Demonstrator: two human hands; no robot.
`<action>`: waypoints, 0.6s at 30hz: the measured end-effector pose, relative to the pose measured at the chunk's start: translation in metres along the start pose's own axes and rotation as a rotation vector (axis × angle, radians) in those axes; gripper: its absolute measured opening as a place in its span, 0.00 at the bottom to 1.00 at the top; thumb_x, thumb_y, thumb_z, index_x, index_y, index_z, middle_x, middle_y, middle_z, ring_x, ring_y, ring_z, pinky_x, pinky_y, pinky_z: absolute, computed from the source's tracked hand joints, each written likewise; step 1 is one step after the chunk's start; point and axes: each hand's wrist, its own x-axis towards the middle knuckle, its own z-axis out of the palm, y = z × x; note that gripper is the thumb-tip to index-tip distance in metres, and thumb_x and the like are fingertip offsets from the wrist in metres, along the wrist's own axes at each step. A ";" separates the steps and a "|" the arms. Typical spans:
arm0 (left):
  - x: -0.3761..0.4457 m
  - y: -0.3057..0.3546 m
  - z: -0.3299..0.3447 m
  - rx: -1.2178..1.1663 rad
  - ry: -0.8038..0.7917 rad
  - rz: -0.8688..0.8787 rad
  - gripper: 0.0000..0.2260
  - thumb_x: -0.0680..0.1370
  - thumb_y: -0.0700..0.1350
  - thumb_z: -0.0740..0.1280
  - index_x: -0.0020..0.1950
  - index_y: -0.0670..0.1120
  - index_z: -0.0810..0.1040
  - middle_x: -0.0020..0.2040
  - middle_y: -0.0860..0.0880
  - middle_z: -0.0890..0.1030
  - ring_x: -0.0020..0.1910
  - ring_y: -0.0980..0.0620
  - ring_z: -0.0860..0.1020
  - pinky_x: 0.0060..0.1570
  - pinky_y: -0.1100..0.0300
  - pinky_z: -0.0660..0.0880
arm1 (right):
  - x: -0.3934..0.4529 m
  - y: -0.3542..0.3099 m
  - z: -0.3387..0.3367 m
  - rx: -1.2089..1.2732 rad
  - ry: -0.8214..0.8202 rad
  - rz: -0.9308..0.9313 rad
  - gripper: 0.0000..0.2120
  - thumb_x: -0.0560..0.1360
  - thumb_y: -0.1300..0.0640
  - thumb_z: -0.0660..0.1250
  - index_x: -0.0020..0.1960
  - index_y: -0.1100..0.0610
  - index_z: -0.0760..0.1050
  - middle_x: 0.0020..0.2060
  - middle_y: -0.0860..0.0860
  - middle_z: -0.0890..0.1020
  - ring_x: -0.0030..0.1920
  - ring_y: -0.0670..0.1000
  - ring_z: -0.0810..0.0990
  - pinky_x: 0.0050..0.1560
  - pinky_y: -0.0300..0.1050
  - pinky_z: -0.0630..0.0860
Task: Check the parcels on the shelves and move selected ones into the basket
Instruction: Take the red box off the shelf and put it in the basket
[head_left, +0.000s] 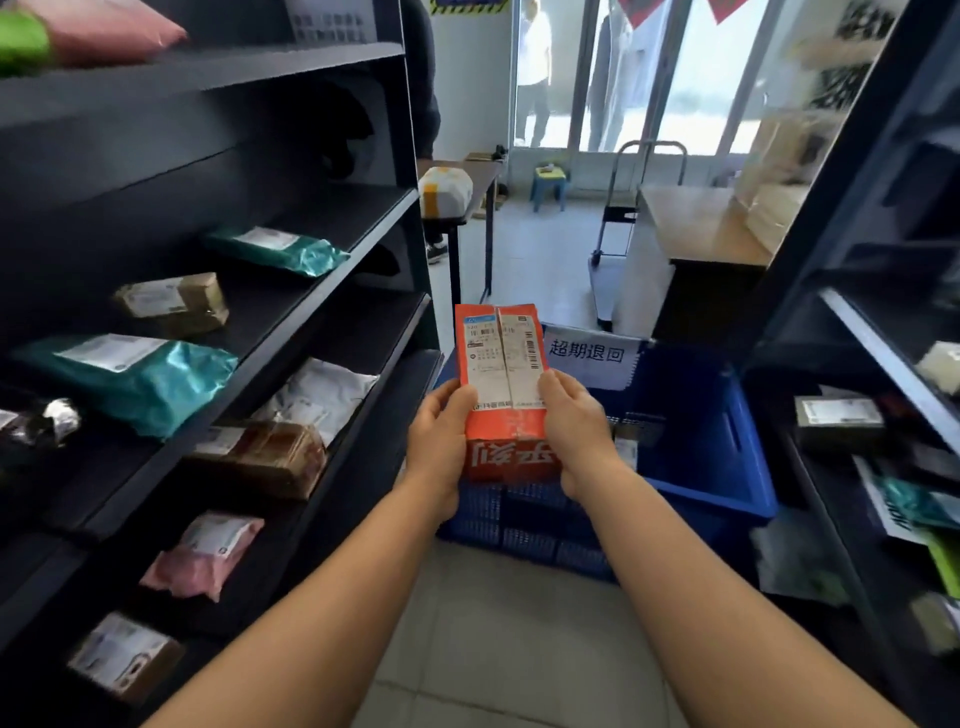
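Orange parcel, gripped by left hand and right hand, hides basket partly.

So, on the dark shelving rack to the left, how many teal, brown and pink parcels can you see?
Teal plastic mailer bags: 2
Brown cardboard boxes: 3
Pink plastic mailer bags: 2
Total: 7

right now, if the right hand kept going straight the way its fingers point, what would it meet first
Probably nothing new: the right hand already grips the orange parcel, its fingers pointing up and left against it. Past that edge lies the left hand.
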 end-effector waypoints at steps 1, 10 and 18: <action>0.012 0.000 0.003 0.012 -0.014 -0.009 0.15 0.79 0.48 0.64 0.65 0.49 0.72 0.55 0.45 0.82 0.50 0.46 0.83 0.38 0.56 0.80 | 0.010 -0.001 0.000 0.000 0.021 0.001 0.09 0.82 0.50 0.56 0.51 0.47 0.75 0.46 0.52 0.82 0.43 0.52 0.82 0.44 0.49 0.81; 0.099 -0.005 0.043 0.025 -0.117 -0.083 0.18 0.77 0.48 0.66 0.66 0.49 0.72 0.55 0.44 0.82 0.48 0.45 0.83 0.40 0.53 0.79 | 0.085 -0.011 -0.011 -0.026 0.175 0.045 0.11 0.82 0.49 0.56 0.61 0.49 0.72 0.49 0.52 0.81 0.49 0.55 0.83 0.48 0.53 0.82; 0.156 -0.015 0.088 0.077 -0.207 -0.110 0.18 0.78 0.48 0.65 0.67 0.53 0.71 0.53 0.47 0.82 0.45 0.47 0.84 0.43 0.52 0.82 | 0.152 -0.012 -0.030 -0.318 0.294 -0.019 0.22 0.72 0.41 0.64 0.62 0.48 0.67 0.57 0.53 0.77 0.52 0.54 0.80 0.51 0.56 0.81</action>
